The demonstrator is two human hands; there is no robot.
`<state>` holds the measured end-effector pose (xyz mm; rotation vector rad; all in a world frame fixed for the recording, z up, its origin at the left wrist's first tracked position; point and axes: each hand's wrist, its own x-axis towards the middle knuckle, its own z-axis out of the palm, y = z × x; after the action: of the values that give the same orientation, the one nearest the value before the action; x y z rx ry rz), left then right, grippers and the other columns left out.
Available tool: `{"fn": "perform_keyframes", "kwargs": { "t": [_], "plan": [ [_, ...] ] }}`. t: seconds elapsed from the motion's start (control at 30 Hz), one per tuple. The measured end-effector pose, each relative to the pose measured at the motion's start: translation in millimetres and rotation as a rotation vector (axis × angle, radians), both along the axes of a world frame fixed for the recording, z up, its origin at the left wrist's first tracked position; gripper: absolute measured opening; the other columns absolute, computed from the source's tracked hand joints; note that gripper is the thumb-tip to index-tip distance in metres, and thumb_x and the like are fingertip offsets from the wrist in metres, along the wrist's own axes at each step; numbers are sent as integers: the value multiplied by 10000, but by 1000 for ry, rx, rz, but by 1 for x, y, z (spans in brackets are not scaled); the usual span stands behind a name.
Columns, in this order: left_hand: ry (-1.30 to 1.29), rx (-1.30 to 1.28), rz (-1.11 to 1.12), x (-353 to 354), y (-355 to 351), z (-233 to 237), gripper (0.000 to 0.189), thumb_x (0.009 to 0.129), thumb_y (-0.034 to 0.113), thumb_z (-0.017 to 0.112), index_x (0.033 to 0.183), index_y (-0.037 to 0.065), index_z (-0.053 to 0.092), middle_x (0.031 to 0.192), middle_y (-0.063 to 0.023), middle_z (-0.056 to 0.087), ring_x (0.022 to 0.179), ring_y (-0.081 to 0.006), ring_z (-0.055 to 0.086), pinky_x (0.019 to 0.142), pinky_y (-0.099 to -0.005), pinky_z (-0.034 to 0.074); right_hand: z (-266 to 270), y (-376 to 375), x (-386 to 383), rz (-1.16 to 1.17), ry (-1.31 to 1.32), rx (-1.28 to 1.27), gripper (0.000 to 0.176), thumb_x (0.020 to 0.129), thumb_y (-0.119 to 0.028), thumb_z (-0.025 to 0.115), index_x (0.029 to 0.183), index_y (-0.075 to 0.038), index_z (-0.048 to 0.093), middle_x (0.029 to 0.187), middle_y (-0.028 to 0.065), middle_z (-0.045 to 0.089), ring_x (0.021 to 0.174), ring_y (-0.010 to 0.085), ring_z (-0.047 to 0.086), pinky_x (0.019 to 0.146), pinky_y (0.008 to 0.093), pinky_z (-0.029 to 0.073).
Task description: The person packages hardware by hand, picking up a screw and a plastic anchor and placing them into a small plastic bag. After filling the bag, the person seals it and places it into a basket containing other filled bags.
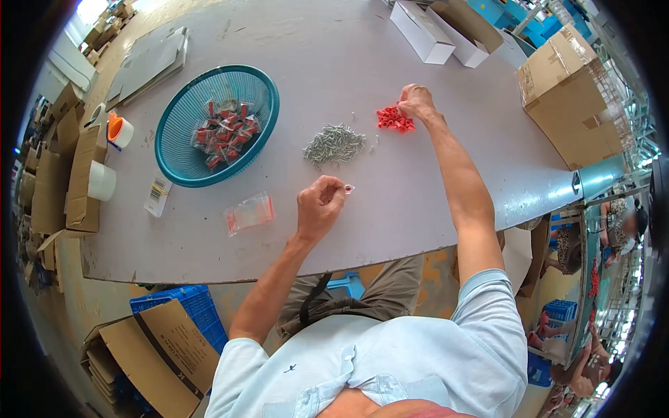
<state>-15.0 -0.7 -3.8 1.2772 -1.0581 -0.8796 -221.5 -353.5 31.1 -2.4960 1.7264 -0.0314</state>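
My left hand (320, 207) is closed in a pinch above the table, near its front edge. From its fingertips pokes a small clear plastic piece (350, 189) with a dark reddish spot, perhaps the corner of a bag. My right hand (418, 102) reaches to the pile of small red plastic parts (395, 120), its fingers bent together at the pile's edge; whatever they grip is hidden. Between the hands lies a heap of silver screws (334, 144). Left of my left hand rests a stack of clear bags with red edges (249, 214).
A teal basket (164, 155) holds several filled bags. White boxes (425, 33) stand at the back and a taped carton (568, 90) at the right. Tape rolls (120, 131), a label card (158, 196) and cardboard sheets (150, 66) lie left. Other people sit far right.
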Motion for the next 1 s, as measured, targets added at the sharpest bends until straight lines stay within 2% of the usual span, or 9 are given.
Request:
{"fn": "perform_keyframes", "kwargs": {
  "t": [0.1,0.17,0.23,0.33,0.43,0.57,0.7,0.8,1.0],
  "plan": [
    [90,8,27,-2,1,4,25,922,-5,710,946,-4,717,774,-27,738,690,-38,663,619,-227,534,7,10,0,2,41,-2,277,780,-280,776,982,-90,776,946,120,789,890,227,761,795,363,599],
    [-45,4,28,3,2,5,26,953,-19,690,975,-14,704,810,-40,738,716,-72,698,626,-222,558,18,45,-2,68,-488,-121,183,830,-159,746,977,-51,743,836,116,774,776,221,753,727,362,600],
    [-35,40,76,4,5,-2,33,932,4,711,962,-10,709,792,-54,743,707,-74,699,637,-241,558,53,125,11,43,-857,177,147,868,-69,719,1002,-11,704,804,100,750,734,166,717,667,312,574],
    [-30,-3,115,2,2,0,47,910,24,731,948,1,715,767,-73,743,687,-91,701,646,-273,557,32,219,5,165,-1281,573,307,911,14,693,1201,18,593,867,105,727,709,146,679,627,303,557],
    [-66,-77,119,-2,9,2,44,907,18,730,948,17,715,763,-89,732,675,-119,700,640,-293,551,30,289,21,-25,-1240,767,441,927,-58,748,1310,7,539,863,85,701,733,142,668,632,301,560],
    [-215,-197,83,0,7,-7,77,908,24,753,976,35,718,815,-101,711,713,-142,677,664,-309,548,-4,293,29,28,-1323,801,532,922,-176,807,1338,31,549,856,81,701,736,123,666,637,284,557],
    [-117,-144,17,-3,8,-16,56,945,19,736,993,-2,718,878,-49,718,783,-110,677,704,-279,572,-22,291,36,-8,-1488,816,363,953,-191,779,1188,59,661,932,130,742,771,147,701,644,298,589],
    [-66,-92,-91,-3,6,-15,51,968,-9,700,1020,-12,698,907,-49,722,794,-104,688,709,-259,579,-21,301,38,-8,-1434,619,204,987,-132,714,1080,49,708,904,117,746,746,143,708,600,291,584],
    [5,-83,-127,-1,8,-12,73,1003,-34,645,1068,-10,668,912,-43,721,773,-86,673,683,-244,573,-13,317,31,20,-1529,576,169,972,-119,721,1008,46,704,868,94,739,726,133,704,605,289,589]
  ]
}}
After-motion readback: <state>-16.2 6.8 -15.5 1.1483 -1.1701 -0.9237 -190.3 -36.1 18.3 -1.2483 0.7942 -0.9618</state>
